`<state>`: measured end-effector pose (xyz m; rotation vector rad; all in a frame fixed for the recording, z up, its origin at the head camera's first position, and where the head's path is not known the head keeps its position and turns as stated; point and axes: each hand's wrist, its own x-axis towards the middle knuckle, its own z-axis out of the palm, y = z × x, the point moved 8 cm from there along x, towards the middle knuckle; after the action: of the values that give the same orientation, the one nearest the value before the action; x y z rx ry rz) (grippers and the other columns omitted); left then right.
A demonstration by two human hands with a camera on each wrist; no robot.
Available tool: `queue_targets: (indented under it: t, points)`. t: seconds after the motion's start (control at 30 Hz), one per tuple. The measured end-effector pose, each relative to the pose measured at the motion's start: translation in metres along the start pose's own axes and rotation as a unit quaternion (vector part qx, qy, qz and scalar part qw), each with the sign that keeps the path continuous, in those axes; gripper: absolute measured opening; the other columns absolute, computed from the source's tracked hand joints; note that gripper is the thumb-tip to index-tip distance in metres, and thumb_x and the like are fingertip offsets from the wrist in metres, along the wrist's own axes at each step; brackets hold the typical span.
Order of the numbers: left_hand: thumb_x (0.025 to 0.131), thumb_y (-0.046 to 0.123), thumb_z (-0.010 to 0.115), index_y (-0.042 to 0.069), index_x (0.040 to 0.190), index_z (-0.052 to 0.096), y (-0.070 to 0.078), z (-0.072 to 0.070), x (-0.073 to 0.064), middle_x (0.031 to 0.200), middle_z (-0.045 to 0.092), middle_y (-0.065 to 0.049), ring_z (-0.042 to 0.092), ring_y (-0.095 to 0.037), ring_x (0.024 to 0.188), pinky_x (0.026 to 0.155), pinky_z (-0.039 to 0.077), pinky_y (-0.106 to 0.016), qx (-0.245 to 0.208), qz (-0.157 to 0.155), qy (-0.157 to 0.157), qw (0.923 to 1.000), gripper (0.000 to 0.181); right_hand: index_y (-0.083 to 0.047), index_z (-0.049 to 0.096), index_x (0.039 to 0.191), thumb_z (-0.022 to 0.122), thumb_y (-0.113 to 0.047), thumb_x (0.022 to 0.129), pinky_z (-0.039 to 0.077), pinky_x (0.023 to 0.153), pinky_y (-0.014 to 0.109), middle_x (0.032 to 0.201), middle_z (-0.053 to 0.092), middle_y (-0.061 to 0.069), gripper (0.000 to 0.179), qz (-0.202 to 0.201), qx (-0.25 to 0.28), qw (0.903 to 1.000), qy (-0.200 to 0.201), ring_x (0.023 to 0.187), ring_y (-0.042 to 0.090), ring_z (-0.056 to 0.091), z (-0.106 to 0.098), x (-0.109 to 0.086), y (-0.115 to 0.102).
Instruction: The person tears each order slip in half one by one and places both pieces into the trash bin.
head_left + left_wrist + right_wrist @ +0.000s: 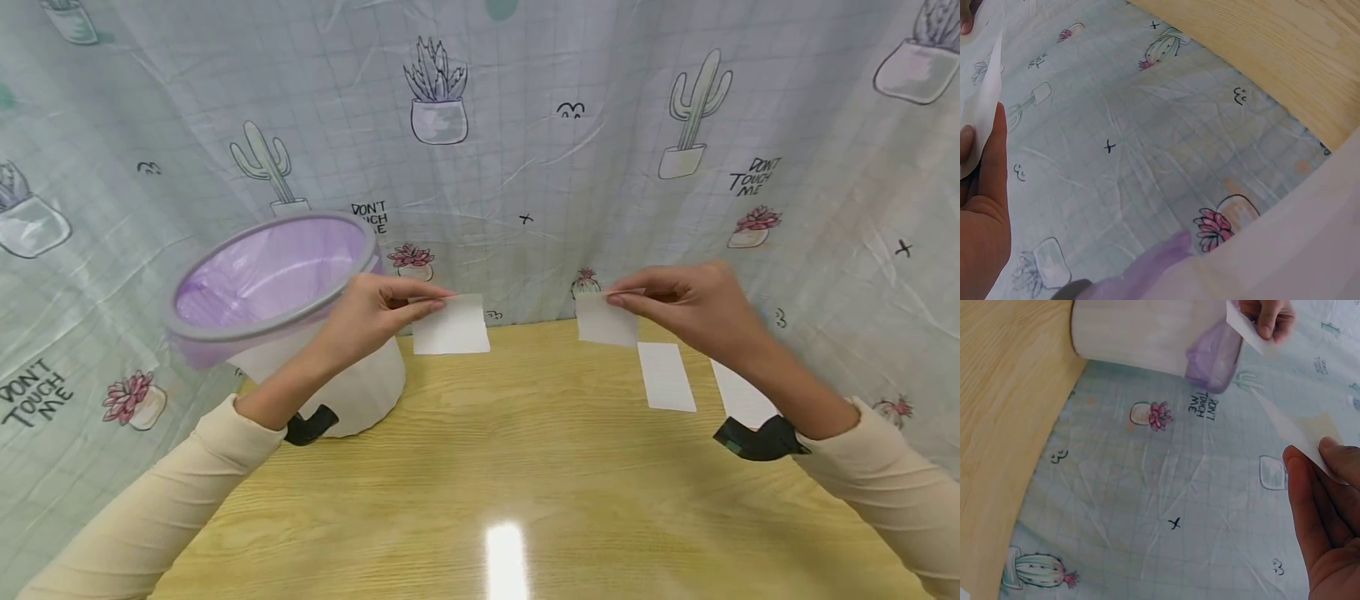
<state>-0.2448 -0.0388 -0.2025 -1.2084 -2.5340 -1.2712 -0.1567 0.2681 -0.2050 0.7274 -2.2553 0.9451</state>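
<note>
My left hand [375, 312] pinches a white piece of paper [457, 329] by its top edge, beside the bin's rim. On the other side, my right hand [690, 308] pinches a second white piece of paper [600, 321] between thumb and fingers. Both pieces hang apart from each other, above the far edge of the table. The right wrist view shows a yellowish strip along the top of the right paper [1291, 434]. In the left wrist view the left paper [985, 112] appears nearly edge-on between thumb and fingers.
A white bin [367, 383] lined with a purple bag [292, 267] stands at the left of the wooden table [480, 467]. Two more white papers lie at the right, a narrow one [666, 377] and one [742, 396] partly behind my right forearm. A cactus-print curtain [510, 167] hangs behind.
</note>
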Motion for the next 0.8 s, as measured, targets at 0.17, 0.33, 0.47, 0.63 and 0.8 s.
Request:
queue_targets:
  t: [0.17,0.33,0.47,0.63,0.8]
  points:
    - [0.094,0.013,0.075,0.013,0.109,0.081,-0.001,-0.006,-0.003,0.103,0.078,-0.001,0.051,-0.009,0.06,0.053,0.039,-0.021,0.016,-0.006,0.003,0.9999,0.016,-0.016,0.083,0.096,0.083,0.005,0.078,0.04,0.053,0.014,0.082,0.078,-0.004,0.028,-0.016,0.008,0.9998,0.003,0.061,-0.004,0.063,0.003,0.001,-0.003]
    - [0.093,0.013,0.076,0.014,0.108,0.081,-0.001,-0.012,-0.006,0.099,0.078,0.001,0.042,-0.006,0.055,0.05,0.033,-0.022,0.038,0.001,0.012,0.9992,0.016,-0.017,0.083,0.096,0.083,0.003,0.08,0.041,0.054,0.013,0.083,0.078,-0.005,0.026,-0.02,0.005,0.9998,0.0,0.061,-0.005,0.062,0.006,0.003,-0.006]
    - [0.093,0.012,0.076,0.013,0.107,0.081,0.001,-0.017,-0.007,0.097,0.078,0.0,0.041,-0.006,0.055,0.05,0.032,-0.022,0.051,0.002,0.019,0.9985,0.015,-0.016,0.083,0.098,0.082,0.005,0.08,0.043,0.055,0.013,0.085,0.078,-0.006,0.027,-0.023,0.014,0.9996,0.0,0.069,-0.005,0.068,0.009,0.007,-0.01]
    - [0.092,0.01,0.076,0.01,0.107,0.081,0.003,-0.023,-0.009,0.1,0.078,-0.002,0.047,-0.006,0.058,0.051,0.035,-0.021,0.054,0.003,0.022,0.9983,0.015,-0.016,0.083,0.098,0.082,0.005,0.08,0.044,0.057,0.013,0.088,0.078,-0.007,0.028,-0.027,0.034,0.9991,0.002,0.068,-0.004,0.067,0.012,0.013,-0.015]
    - [0.093,0.01,0.076,0.01,0.108,0.081,0.005,-0.027,-0.01,0.102,0.078,-0.004,0.057,-0.006,0.064,0.054,0.039,-0.018,0.053,0.006,0.023,0.9983,0.016,-0.016,0.083,0.097,0.081,0.004,0.082,0.051,0.064,0.012,0.092,0.078,-0.007,0.025,-0.019,0.047,0.9987,0.001,0.077,-0.001,0.072,0.015,0.017,-0.018]
